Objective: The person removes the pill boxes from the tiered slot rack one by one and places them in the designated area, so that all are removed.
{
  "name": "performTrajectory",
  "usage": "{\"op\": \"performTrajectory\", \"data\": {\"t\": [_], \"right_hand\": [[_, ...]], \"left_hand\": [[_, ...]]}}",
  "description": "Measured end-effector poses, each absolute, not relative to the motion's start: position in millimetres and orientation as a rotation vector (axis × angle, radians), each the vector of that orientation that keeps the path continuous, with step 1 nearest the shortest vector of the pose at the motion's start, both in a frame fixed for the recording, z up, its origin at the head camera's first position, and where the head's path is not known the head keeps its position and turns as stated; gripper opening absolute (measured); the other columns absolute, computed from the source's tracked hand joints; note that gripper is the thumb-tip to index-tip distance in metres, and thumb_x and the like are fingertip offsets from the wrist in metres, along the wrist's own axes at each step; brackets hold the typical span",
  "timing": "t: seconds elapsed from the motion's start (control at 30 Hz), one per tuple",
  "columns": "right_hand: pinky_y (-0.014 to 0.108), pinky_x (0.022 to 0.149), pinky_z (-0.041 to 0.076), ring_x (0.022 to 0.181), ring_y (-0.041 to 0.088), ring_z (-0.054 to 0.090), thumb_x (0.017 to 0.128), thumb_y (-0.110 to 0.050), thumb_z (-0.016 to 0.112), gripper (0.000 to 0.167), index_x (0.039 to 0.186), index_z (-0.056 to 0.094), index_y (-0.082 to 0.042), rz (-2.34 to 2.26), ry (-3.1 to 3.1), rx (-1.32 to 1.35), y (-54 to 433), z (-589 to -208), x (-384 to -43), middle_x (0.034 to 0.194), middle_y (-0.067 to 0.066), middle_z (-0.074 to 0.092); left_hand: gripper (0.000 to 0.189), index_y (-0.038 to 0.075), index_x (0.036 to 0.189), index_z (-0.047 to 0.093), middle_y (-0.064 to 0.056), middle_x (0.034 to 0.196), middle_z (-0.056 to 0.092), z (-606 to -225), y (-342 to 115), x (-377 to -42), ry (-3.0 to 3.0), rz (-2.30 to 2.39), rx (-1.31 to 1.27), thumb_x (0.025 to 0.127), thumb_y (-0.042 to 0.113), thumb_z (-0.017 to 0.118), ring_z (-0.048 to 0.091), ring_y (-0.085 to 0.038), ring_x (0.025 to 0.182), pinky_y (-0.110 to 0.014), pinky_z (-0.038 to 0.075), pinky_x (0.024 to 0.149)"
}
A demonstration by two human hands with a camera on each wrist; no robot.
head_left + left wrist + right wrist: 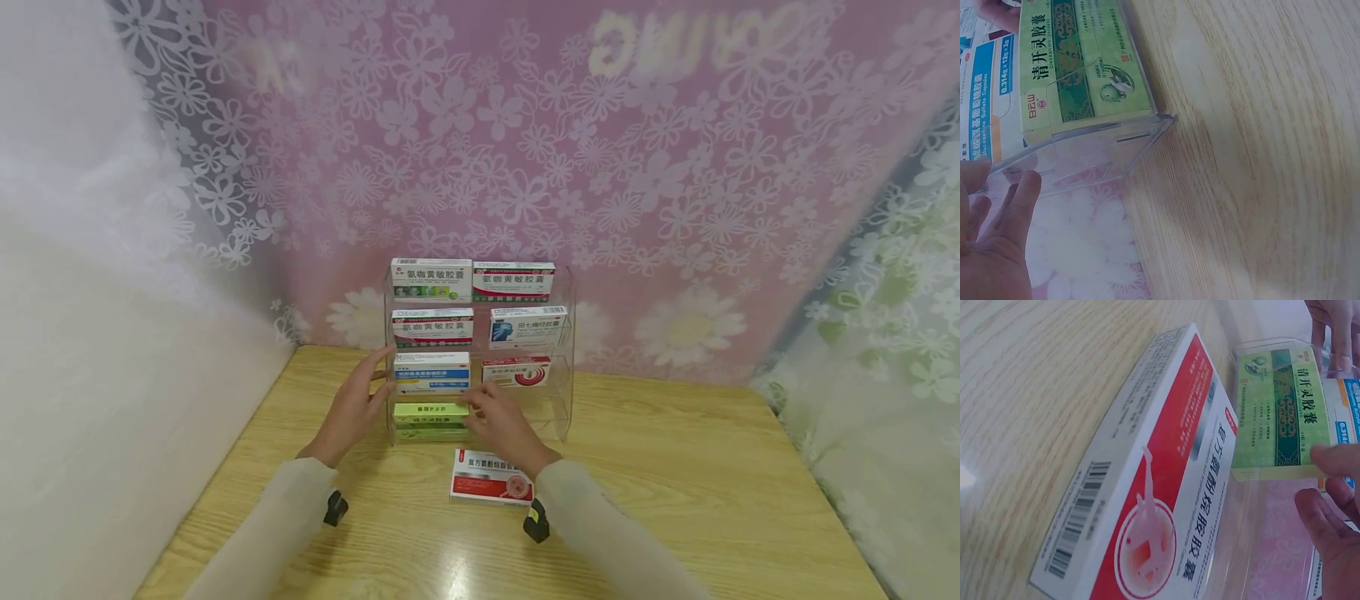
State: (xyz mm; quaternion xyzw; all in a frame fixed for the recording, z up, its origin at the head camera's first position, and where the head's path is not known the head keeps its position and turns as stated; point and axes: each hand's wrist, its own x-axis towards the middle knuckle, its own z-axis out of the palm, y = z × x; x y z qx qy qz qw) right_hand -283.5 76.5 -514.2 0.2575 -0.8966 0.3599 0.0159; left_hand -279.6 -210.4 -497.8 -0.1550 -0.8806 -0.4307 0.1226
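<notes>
A clear display rack (561,417) stands upright with medicine boxes on its tiers. My left hand (351,415) is at its left side; in the left wrist view the hand's (1000,244) fingers extend along the clear side panel. In the bottom left slot sits a green medicine box (429,422). My right hand (504,423) is at that box's right end. In the right wrist view the right thumb (1335,459) touches the green box's (1269,415) edge, with the other fingers below it. A red and white medicine box (491,479) lies in front of the rack.
Above the green box stands a blue and white box (431,373). Several more boxes fill the upper tiers, including a red and white one (517,372) at right. A wooden table (660,483) carries the rack; a pink floral curtain (510,167) hangs close behind.
</notes>
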Motion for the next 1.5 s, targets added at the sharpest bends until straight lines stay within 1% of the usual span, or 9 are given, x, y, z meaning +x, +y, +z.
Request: {"op": "performTrajectory", "data": {"t": [0.17, 0.37, 0.5, 0.7, 0.93, 1.1, 1.3, 1.37, 1.5], "right_hand": [[0.035, 0.1, 0.064, 0.119, 0.025, 0.072, 0.105, -0.007, 0.074, 0.027, 0.132, 0.073, -0.009, 1.116, -2.783, 0.801, 73, -513, -282, 0.13, 0.007, 0.065], [0.038, 0.101, 0.064, 0.118, 0.023, 0.073, 0.107, -0.008, 0.071, 0.027, 0.134, 0.072, -0.011, 1.14, -2.763, 0.784, 75, -508, -278, 0.132, 0.006, 0.068], [0.039, 0.101, 0.064, 0.118, 0.022, 0.07, 0.108, -0.009, 0.069, 0.028, 0.136, 0.072, -0.013, 1.219, -2.743, 0.733, 79, -500, -273, 0.13, 0.006, 0.066], [0.04, 0.103, 0.064, 0.117, 0.018, 0.067, 0.11, -0.01, 0.066, 0.029, 0.138, 0.073, -0.016, 1.268, -2.714, 0.693, 96, -489, -270, 0.136, 0.004, 0.064], [0.043, 0.1, 0.065, 0.116, 0.02, 0.066, 0.111, -0.01, 0.065, 0.028, 0.137, 0.072, -0.017, 1.262, -2.704, 0.684, 138, -485, -269, 0.135, 0.004, 0.065], [0.045, 0.096, 0.067, 0.119, 0.029, 0.067, 0.111, -0.008, 0.064, 0.028, 0.138, 0.072, -0.013, 1.348, -2.697, 0.638, 177, -480, -265, 0.14, 0.011, 0.067], [0.041, 0.092, 0.068, 0.118, 0.035, 0.07, 0.112, -0.008, 0.062, 0.028, 0.139, 0.069, -0.007, 1.401, -2.709, 0.606, 227, -479, -254, 0.14, 0.018, 0.066], [0.038, 0.09, 0.068, 0.117, 0.033, 0.071, 0.113, -0.011, 0.06, 0.029, 0.14, 0.068, -0.007, 1.433, -2.728, 0.596, 243, -481, -250, 0.141, 0.019, 0.065], [0.04, 0.092, 0.067, 0.117, 0.025, 0.071, 0.115, -0.016, 0.058, 0.033, 0.145, 0.063, -0.003, 1.554, -2.781, 0.561, 276, -486, -243, 0.147, 0.023, 0.062]], "left_hand": [[0.068, 0.017, 0.17, 0.036, -0.017, 0.173, 0.038, -499, -211, -280, -2.573, -1.247, -0.444, 0.11, 0.002, 0.062, 0.062, -0.046, 0.139, -0.062, 0.062, 0.101], [0.068, 0.019, 0.171, 0.035, -0.017, 0.174, 0.038, -499, -211, -279, -2.579, -1.236, -0.439, 0.111, 0.003, 0.062, 0.062, -0.046, 0.14, -0.062, 0.062, 0.101], [0.068, 0.017, 0.171, 0.036, -0.018, 0.174, 0.038, -499, -210, -279, -2.575, -1.245, -0.447, 0.11, 0.002, 0.062, 0.062, -0.047, 0.139, -0.062, 0.061, 0.102], [0.066, 0.021, 0.171, 0.036, -0.015, 0.175, 0.036, -503, -212, -281, -2.572, -1.249, -0.448, 0.112, 0.005, 0.061, 0.062, -0.046, 0.14, -0.063, 0.062, 0.101], [0.067, 0.022, 0.171, 0.036, -0.016, 0.174, 0.037, -505, -211, -282, -2.572, -1.229, -0.456, 0.111, 0.005, 0.062, 0.063, -0.046, 0.138, -0.063, 0.062, 0.1], [0.067, 0.02, 0.17, 0.036, -0.017, 0.173, 0.038, -506, -211, -283, -2.573, -1.206, -0.466, 0.111, 0.005, 0.063, 0.064, -0.046, 0.137, -0.062, 0.063, 0.099], [0.066, 0.02, 0.17, 0.037, -0.019, 0.172, 0.039, -506, -212, -284, -2.578, -1.187, -0.467, 0.111, 0.006, 0.062, 0.065, -0.046, 0.136, -0.062, 0.063, 0.098], [0.066, 0.019, 0.17, 0.036, -0.02, 0.172, 0.04, -506, -212, -284, -2.579, -1.181, -0.468, 0.111, 0.005, 0.062, 0.065, -0.047, 0.135, -0.062, 0.063, 0.097], [0.066, 0.017, 0.17, 0.036, -0.021, 0.172, 0.04, -505, -211, -283, -2.584, -1.178, -0.461, 0.111, 0.005, 0.062, 0.065, -0.047, 0.135, -0.062, 0.063, 0.097]]}}
